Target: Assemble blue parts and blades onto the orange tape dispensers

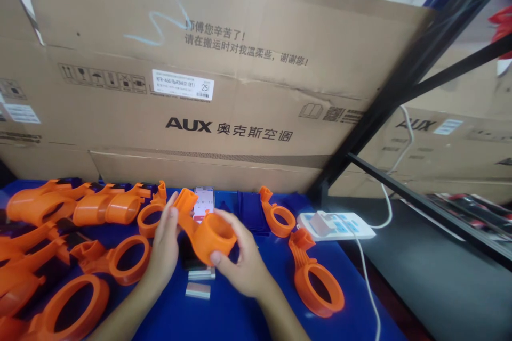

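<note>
Both my hands hold one orange plastic part, a short tube with a flat handle, above the blue table. My left hand grips its handle end, thumb on top. My right hand wraps the round tube end from below, fingers curled. Under the part lie a dark block and two small grey pieces. A phone with a lit screen stands just behind the part.
Several orange ring parts are heaped at the left, and two more lie at the right. A white power strip with a cable sits right of them. Large cardboard boxes wall the back. A black rack frame crosses the right.
</note>
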A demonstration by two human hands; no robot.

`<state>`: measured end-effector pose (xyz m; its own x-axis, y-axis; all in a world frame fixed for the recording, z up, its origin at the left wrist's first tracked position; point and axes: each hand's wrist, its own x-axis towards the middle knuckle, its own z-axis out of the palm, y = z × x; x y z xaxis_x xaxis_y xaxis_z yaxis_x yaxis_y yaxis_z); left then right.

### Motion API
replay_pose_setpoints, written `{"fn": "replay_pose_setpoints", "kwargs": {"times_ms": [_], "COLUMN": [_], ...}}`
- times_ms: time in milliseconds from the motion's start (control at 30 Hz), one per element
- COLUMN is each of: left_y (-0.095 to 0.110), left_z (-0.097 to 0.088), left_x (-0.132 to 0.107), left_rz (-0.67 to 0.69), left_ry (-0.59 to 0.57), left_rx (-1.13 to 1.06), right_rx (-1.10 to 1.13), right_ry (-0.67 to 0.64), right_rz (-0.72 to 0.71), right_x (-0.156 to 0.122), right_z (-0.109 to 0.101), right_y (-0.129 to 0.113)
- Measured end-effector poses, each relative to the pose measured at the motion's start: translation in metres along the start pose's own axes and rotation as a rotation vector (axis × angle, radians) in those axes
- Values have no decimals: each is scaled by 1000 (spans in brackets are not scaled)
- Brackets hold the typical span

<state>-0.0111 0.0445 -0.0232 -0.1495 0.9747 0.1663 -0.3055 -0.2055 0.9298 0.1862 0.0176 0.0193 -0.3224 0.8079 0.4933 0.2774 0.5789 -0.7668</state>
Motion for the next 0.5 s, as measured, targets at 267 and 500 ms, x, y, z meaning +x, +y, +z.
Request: {"fn": "replay_pose_setpoints", "kwargs": {"times_ms": [267,500], "left_y": [24,73], "left_z": [-14,-100], "left_x": [-2,47], "left_rz": [484,318], "left_ry": [-48,-44], "left_rx": [1158,1860], "right_rx": [-32,-179], "right_ry": [440,319], "right_rz": [56,1], "right_x": [3,6], "right_z": [-3,1], "right_y": [12,11]}}
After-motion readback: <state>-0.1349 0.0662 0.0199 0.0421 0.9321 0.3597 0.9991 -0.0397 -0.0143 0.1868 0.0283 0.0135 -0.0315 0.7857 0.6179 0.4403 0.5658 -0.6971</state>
